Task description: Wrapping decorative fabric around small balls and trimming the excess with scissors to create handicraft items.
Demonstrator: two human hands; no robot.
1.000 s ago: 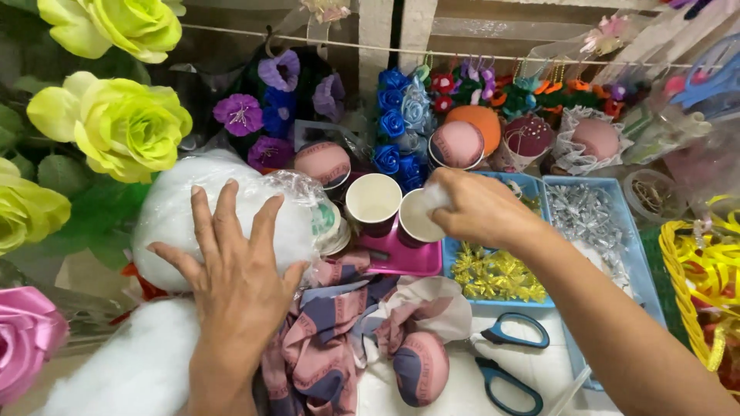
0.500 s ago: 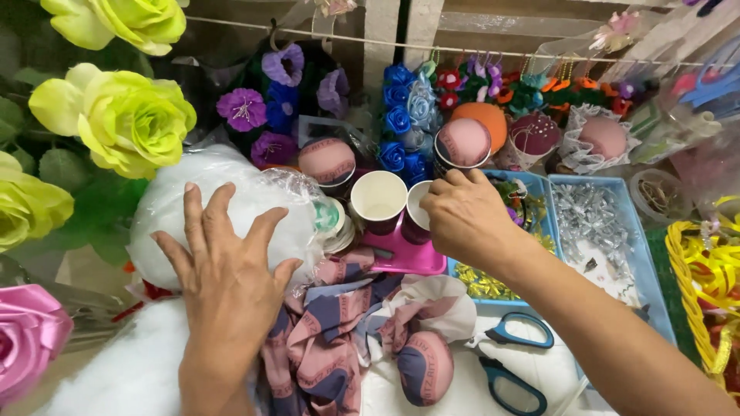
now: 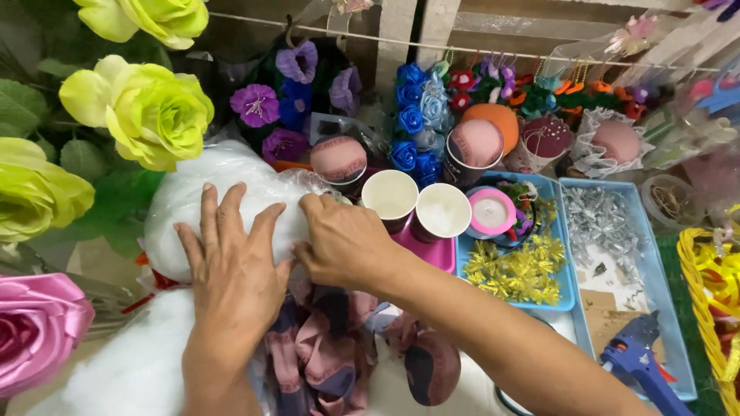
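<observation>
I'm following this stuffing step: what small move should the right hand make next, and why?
Probably pinch off a tuft. The right hand has its fingers at the opening of the clear bag of white stuffing, the left hand lies flat on the bag, and empty paper cups stand just beyond.

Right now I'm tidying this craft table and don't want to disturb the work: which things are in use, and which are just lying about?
In use:
left hand, flat on the bag of white stuffing
right hand, at the bag's clear plastic

Lying about:
paper cups
patterned fabric pieces
blue glue gun
gold trimmings
silver bows
</observation>
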